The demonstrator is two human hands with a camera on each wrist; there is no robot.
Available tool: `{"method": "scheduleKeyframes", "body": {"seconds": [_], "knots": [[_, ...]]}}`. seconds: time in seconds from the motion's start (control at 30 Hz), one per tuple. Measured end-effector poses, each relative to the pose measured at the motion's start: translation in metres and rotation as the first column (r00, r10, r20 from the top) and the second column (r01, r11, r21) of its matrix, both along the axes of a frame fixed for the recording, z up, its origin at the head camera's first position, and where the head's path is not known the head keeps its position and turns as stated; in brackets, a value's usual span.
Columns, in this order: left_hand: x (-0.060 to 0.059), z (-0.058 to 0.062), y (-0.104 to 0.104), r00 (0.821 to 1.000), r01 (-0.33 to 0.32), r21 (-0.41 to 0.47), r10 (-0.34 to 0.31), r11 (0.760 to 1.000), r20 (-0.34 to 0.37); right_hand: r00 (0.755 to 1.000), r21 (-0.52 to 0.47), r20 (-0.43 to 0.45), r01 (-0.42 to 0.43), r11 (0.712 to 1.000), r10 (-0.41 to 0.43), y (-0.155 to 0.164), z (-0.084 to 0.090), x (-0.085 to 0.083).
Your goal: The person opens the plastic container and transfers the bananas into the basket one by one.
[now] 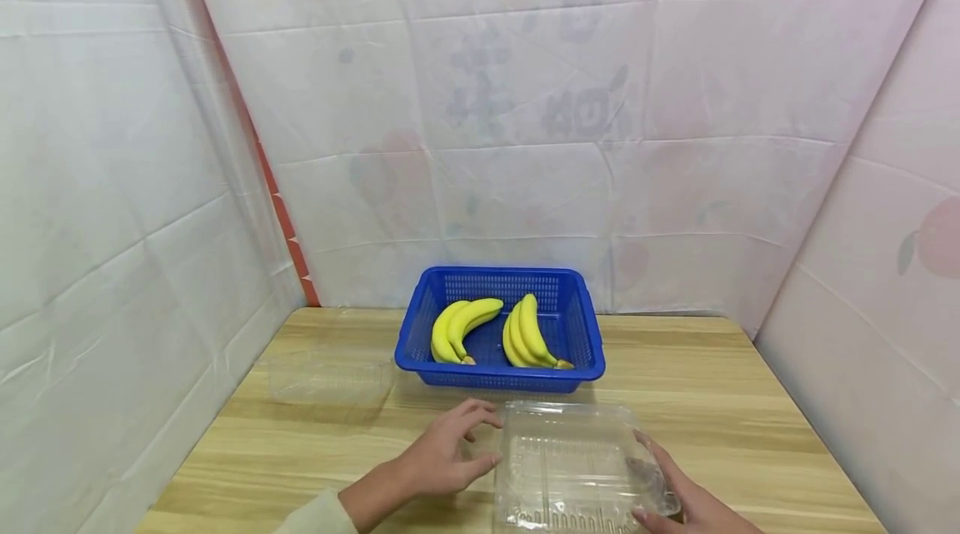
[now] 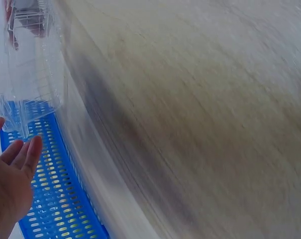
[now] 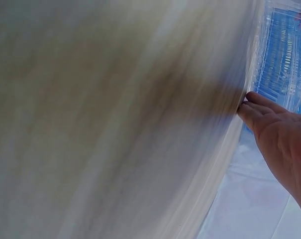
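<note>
A clear plastic box [image 1: 566, 463] is at the front of the table, its see-through top showing molded ribs. My right hand [image 1: 686, 492] grips its right side, with the thumb by the near corner and the fingers along the side. In the right wrist view, the fingers of the right hand [image 3: 279, 132] meet the box's edge. Left of the box, my left hand [image 1: 453, 451] is spread, thumb and fingers apart and holding nothing. The left wrist view shows the left hand [image 2: 13, 184] a little away from the clear box [image 2: 33, 64].
Behind the box stands a blue basket [image 1: 498, 379] holding two bunches of bananas [image 1: 453, 330]. Another clear plastic container [image 1: 326, 377] sits on the wooden table [image 1: 720, 401] at left. White printed sheets [image 1: 525, 101] enclose the back and sides.
</note>
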State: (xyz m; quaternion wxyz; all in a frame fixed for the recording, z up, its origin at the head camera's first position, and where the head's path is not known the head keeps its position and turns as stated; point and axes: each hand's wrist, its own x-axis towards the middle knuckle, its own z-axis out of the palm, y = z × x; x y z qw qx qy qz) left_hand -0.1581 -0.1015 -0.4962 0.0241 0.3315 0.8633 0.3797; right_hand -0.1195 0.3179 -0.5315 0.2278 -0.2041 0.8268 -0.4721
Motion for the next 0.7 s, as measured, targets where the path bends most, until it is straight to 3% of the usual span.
{"method": "scheduleKeyframes", "body": {"seconds": [0.1, 0.33, 0.43, 0.57, 0.7], "knots": [[-0.001, -0.002, 0.001, 0.998, 0.022, 0.017, -0.023, 1.0, 0.062, 0.999, 0.026, -0.013, 0.03, 0.999, -0.03, 0.002, -0.001, 0.0], [-0.001, -0.007, 0.011, 0.99, 0.082, 0.105, -0.094, 0.991, 0.108, 0.987, 0.082, -0.122, 0.113, 0.99, -0.102, 0.008, -0.006, 0.001], [-0.001, -0.01, 0.018, 0.981, 0.086, 0.163, -0.112, 0.983, 0.156, 0.973, 0.132, -0.183, 0.167, 0.977, -0.142, 0.01, -0.005, 0.003], [0.0, -0.013, 0.025, 0.965, 0.086, 0.228, -0.138, 0.97, 0.221, 0.968, 0.15, -0.184, 0.2, 0.968, -0.172, 0.015, -0.003, 0.005], [0.001, -0.018, 0.032, 0.955, 0.124, 0.275, -0.19, 0.953, 0.227, 0.936, 0.137, -0.304, 0.225, 0.965, -0.175, 0.022, -0.005, 0.01]]}}
